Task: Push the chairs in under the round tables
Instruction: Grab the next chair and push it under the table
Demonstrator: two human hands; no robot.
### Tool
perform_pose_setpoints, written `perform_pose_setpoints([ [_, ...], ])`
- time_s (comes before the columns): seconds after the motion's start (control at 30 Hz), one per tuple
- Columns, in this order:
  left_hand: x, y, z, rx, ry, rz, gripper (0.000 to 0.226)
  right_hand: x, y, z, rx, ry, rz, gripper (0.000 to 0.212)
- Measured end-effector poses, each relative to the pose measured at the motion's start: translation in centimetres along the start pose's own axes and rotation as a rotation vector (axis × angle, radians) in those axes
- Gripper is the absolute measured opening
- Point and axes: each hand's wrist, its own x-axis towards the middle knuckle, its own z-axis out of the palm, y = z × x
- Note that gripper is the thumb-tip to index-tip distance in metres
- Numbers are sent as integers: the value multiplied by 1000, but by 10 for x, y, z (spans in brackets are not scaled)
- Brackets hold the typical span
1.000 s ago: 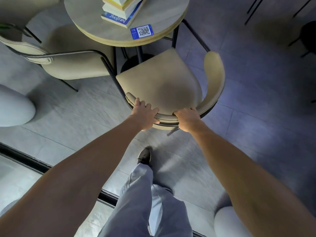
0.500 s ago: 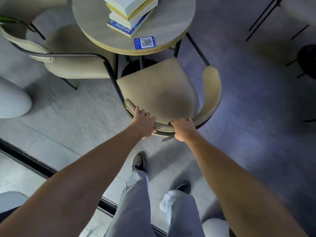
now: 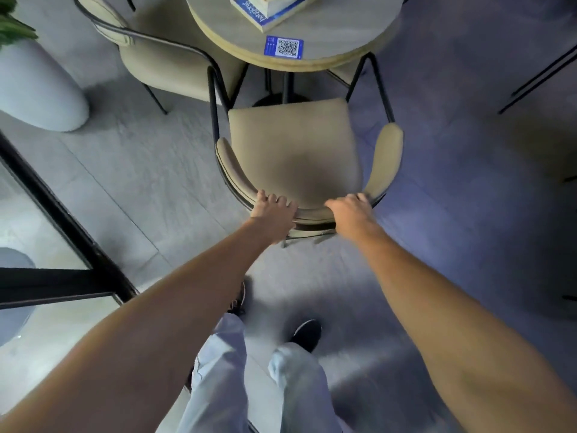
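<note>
The left hand [image 3: 274,214] and right hand [image 3: 351,212] clamp the curved backrest of the beige chair [image 3: 293,151], whose seat lies just beyond them. Past it stands the round table [image 3: 343,29]; its black legs [image 3: 379,85] flank the seat's front corners, and a second chair [image 3: 168,67] sits far left.

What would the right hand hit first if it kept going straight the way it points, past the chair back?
Likely the seat of the chair: the right hand points over it toward the round table. Height is unclear, so it may pass above the cushion.
</note>
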Motion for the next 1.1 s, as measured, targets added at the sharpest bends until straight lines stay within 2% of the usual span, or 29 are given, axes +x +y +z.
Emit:
perform_pose_setpoints([
  [0.13,4,4,6,-3,45,-34,38,4,6,6,10,26,19,44],
  [0.5,0,38,-5,-57,86,-37,31,-9,29,14,-38,84,48,42],
  [0.77,2,32,2,-46,111,-13,28,-15,23,10,-26,39,78,38],
  [1.1,16,21,-2,-11,145,-13,30,3,27,11,8,120,80,47],
])
